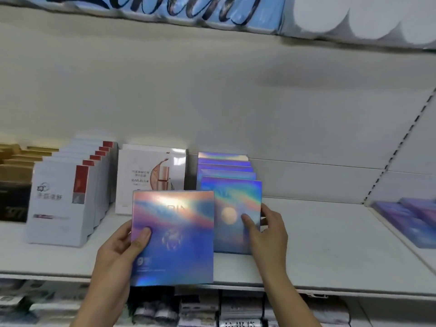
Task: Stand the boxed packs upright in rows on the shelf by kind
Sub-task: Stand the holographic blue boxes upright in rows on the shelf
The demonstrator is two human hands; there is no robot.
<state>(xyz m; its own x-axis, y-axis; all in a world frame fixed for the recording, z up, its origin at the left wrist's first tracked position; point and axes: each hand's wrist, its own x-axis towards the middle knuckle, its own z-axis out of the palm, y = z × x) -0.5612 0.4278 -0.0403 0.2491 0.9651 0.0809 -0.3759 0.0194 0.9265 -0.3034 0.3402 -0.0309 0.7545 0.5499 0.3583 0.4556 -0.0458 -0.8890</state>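
Observation:
My left hand (125, 246) grips a shiny blue-pink holographic box (173, 237) by its left edge, thumb on the front, holding it upright above the front of the white shelf (318, 251). To its right stands a row of several matching holographic boxes (227, 167). My right hand (266, 232) holds the front box of that row (236, 208) at its right edge, thumb on the face and fingers behind.
Left of the row stand a white box with a pink bottle picture (151, 178), a row of white boxes with red tabs (68, 199) and gold-black boxes (14, 185). Purple-blue boxes lie flat (410, 223) at far right. More goods fill the shelves above and below.

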